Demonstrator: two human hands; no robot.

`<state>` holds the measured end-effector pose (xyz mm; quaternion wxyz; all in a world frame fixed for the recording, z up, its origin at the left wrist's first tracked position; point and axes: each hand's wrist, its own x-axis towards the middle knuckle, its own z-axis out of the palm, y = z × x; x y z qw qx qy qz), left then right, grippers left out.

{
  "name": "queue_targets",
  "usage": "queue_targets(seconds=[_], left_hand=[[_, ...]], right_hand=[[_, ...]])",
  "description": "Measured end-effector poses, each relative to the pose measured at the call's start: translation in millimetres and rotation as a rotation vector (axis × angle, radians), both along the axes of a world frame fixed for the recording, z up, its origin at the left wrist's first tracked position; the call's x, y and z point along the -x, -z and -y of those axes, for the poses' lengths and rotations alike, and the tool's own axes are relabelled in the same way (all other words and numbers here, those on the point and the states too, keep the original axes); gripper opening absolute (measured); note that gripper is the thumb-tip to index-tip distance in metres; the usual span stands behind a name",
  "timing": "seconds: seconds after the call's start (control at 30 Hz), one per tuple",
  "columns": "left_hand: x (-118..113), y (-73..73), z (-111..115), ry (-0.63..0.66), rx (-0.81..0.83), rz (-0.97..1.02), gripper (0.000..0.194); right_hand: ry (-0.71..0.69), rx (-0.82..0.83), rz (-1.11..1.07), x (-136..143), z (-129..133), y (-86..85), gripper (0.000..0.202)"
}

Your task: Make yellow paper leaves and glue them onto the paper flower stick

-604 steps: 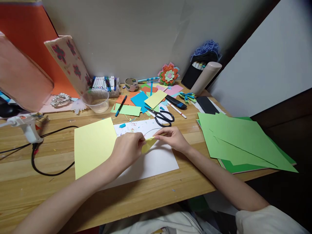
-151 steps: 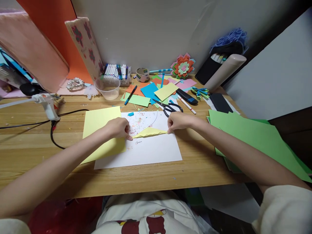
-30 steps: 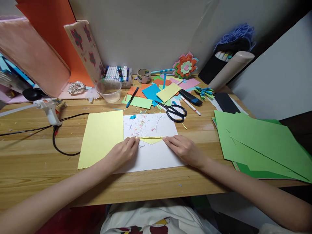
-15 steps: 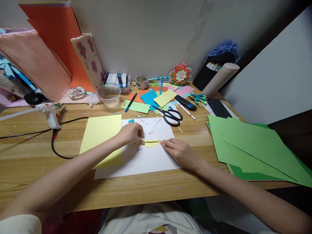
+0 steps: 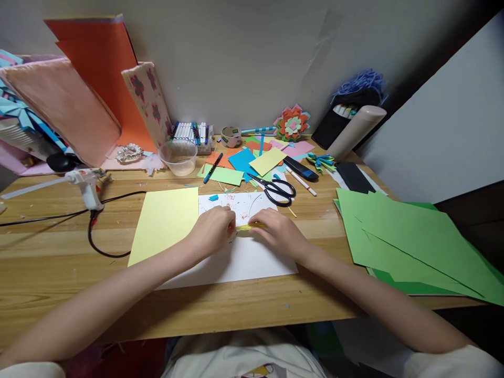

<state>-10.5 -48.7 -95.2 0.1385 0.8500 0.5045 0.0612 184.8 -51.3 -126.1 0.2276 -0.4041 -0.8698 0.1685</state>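
Note:
A narrow piece of folded yellow paper (image 5: 244, 228) spans the gap between my two hands, over the white sheet (image 5: 236, 268). My left hand (image 5: 216, 227) pinches its left end, fingers curled in. At the other end my right hand (image 5: 277, 231) is closed on the paper between thumb and fingers. Much of the folded piece is hidden by the fingers. Beside my left forearm lies a large yellow sheet (image 5: 169, 220), overlapping the white one. Black-handled scissors (image 5: 280, 192) rest just beyond my right hand.
A white glue gun (image 5: 90, 191) with its cable stands at left. Farther back are a clear plastic tub (image 5: 179, 158), a box of markers (image 5: 192, 136), paper scraps (image 5: 241, 161), a box cutter (image 5: 301, 169) and a layered paper flower (image 5: 292, 123). Green sheets (image 5: 409, 241) lie at right.
My hands have come closer together and lifted slightly, with the yellow paper now held between them. Its pointed lower flap no longer shows. The view has shifted slightly.

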Motion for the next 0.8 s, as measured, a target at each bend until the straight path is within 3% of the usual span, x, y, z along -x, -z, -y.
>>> queue_targets(seconds=[0.17,0.33,0.6,0.8], left_hand=[[2,-8.8,13,-0.004,-0.237,-0.08,0.016],[2,0.9,16,0.003,-0.297,-0.111,0.017],[3,25.5,17,0.01,-0.153,-0.01,0.018],[5,27.8,8,-0.103,0.083,0.188,0.019]], right_hand=[[-0.081,-0.211,0.036,5,-5,-5.5,0.013],[-0.128,-0.376,0.08,3,-8,1.4,0.023],[-0.195,-0.249,0.13,0,-7,20.5,0.02],[-0.148,-0.012,0.078,5,-12,14.8,0.014]])
